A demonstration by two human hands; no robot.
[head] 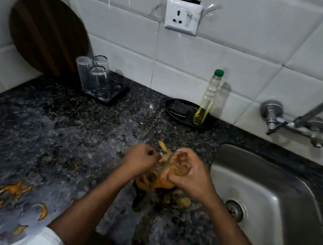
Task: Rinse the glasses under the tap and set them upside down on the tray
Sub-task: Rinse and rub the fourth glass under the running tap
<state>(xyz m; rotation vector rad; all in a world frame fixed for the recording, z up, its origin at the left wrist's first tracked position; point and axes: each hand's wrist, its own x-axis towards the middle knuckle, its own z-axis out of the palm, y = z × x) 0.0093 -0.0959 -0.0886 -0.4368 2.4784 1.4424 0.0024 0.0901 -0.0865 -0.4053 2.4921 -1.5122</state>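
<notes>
Three clear glasses [91,75] stand upside down on a small black tray [118,97] at the back left of the dark granite counter [58,133]. Near the sink's left edge, my left hand [143,160] and my right hand [187,169] are closed on a clear object with orange-yellow markings [161,181], just above the counter. It is blurred, and I cannot tell whether it is a glass or plastic wrap. My right fingers show through it. The wall tap [293,124] is at the right, with no water visible.
A steel sink [279,191] with a drain [235,210] fills the right side. A black dish [191,123] holds a scrubber and a bottle of yellow liquid [207,99]. A wooden board [43,34] leans on the tiled wall. Orange-printed clear sheeting [14,187] lies at the front left.
</notes>
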